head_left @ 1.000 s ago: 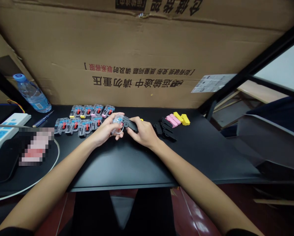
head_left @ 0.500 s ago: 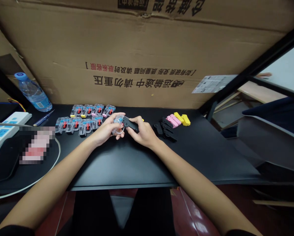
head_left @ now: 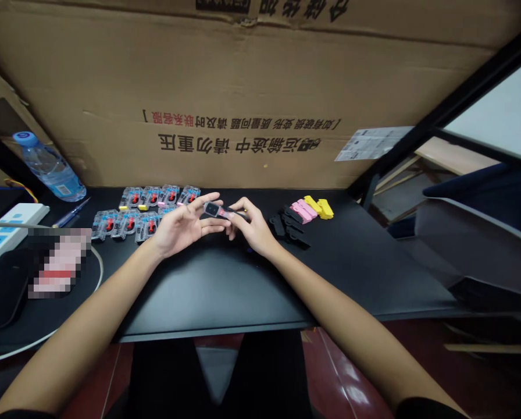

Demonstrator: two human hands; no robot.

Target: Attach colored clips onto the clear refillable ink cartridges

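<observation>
One small clear-and-black device (head_left: 212, 209), pinched in right hand (head_left: 255, 228). Left hand (head_left: 182, 226) spread, fingers around device's end, contact unclear. Black pieces (head_left: 290, 224) near right hand.

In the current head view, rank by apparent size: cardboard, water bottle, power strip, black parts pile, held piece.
Cardboard
Water bottle and power strip: too alike to rank; strip cropped
Black parts pile
Held piece: smallest showing, partly covered

Head-worn view, facing forward, angled down
</observation>
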